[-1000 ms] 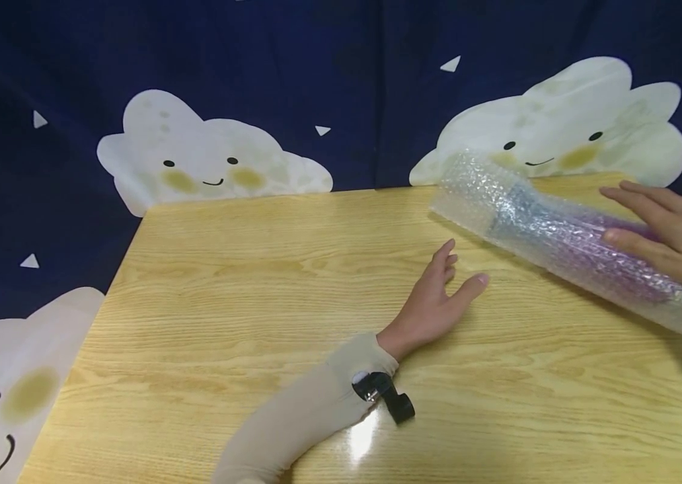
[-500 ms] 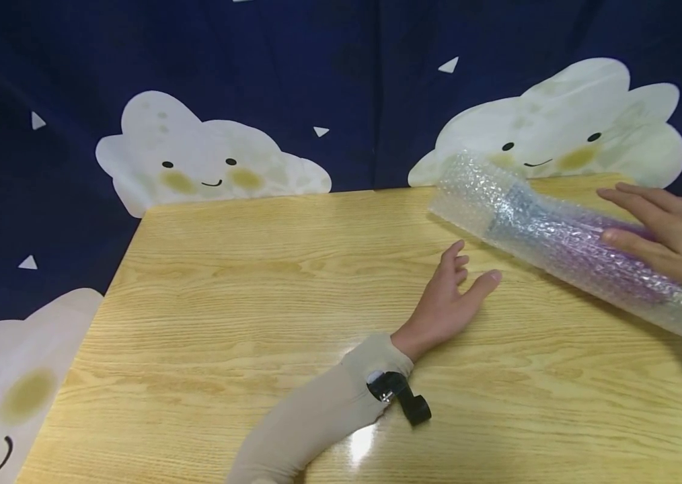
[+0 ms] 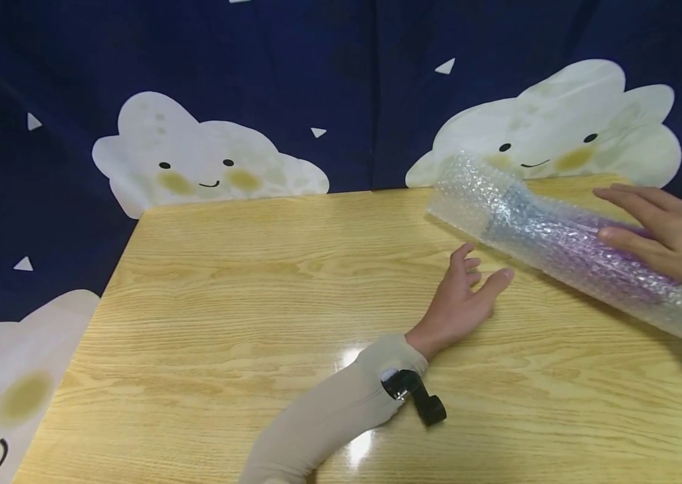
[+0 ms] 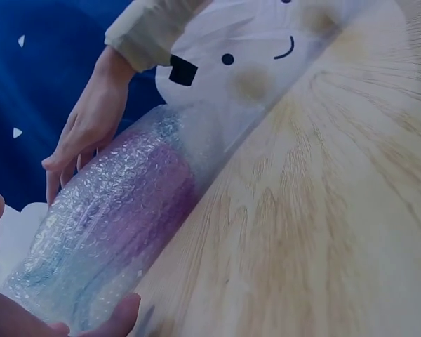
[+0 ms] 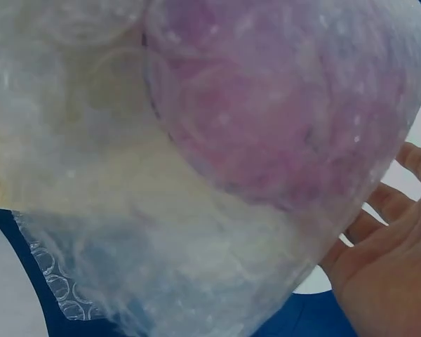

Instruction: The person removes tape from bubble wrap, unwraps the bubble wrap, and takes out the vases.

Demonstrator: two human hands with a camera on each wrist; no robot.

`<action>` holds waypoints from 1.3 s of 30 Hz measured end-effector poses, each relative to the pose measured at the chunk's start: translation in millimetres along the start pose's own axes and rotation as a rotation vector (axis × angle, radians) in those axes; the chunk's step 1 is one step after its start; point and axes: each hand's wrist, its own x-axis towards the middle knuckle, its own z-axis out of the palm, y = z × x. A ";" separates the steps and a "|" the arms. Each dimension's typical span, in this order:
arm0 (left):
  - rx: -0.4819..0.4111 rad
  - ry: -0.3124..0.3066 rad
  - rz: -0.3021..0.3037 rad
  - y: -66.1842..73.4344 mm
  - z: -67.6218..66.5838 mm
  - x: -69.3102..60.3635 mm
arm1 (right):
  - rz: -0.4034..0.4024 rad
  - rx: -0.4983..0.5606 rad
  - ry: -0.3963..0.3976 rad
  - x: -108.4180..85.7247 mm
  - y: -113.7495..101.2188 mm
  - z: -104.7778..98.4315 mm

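Bubble-wrapped package [image 3: 559,238], purple and blue inside, slantwise on wood table [image 3: 226,302]. Right hand [image 3: 676,232] over package's right part, fingers extended, contact unclear. Left hand [image 3: 459,302] near package's front side, thumb spread. Beige sleeve [image 3: 337,410] with black clip [image 3: 418,396], farther in front. Blue cloud-print cloth [image 3: 292,60] behind package.

Left hand [image 3: 459,302], thumb apart from loosely bent fingers; right hand [image 3: 676,236] outstretched, thumb apart

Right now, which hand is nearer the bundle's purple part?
Your right hand: in the head view, it overlaps the bundle's purple part; your left hand is nearer the bluish part.
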 end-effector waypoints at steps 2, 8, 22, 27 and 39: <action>-0.043 -0.005 -0.010 -0.4 2.9 1.3 | 0.003 -0.003 -0.005 2.5 0.2 0.4; -0.139 -0.037 -0.044 1.6 18.9 4.4 | -0.003 -0.005 -0.005 11.5 2.2 4.2; -0.297 0.015 -0.105 4.6 48.5 13.0 | -0.036 0.101 -0.037 19.0 7.8 4.3; -0.264 0.037 -0.101 6.1 49.9 14.7 | -0.013 0.118 -0.076 23.1 11.5 4.1; -0.454 0.064 -0.104 7.2 61.6 26.2 | -0.003 0.117 -0.094 22.9 7.7 8.9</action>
